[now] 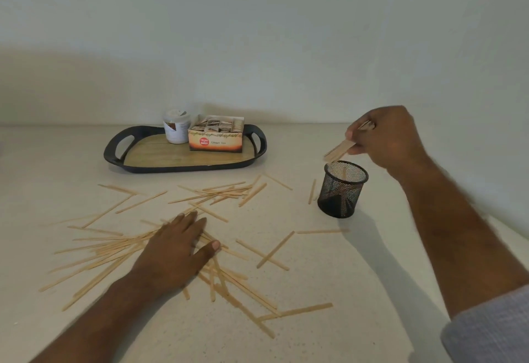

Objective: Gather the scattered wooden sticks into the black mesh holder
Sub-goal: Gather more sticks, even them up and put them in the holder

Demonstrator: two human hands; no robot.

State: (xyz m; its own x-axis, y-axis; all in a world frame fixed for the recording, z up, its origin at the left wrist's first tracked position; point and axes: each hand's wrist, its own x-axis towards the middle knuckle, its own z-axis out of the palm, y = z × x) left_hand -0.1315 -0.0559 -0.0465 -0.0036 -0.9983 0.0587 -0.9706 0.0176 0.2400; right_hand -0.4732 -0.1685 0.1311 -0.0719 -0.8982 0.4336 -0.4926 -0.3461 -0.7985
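Flat wooden sticks (339,149) in right hand (383,136) over cylindrical black mesh holder (343,189)

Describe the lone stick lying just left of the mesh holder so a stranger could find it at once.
Start at the black mesh holder on the counter's right side. Just left of its base lies one wooden stick, pointing nearly away from the viewer. Unlike the crossed piles further left, it lies alone.

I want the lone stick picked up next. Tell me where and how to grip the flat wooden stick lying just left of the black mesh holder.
Pinch the flat wooden stick at mid-length across its narrow edges, coming from above. It lies flat on the pale countertop, apart from the black mesh holder.
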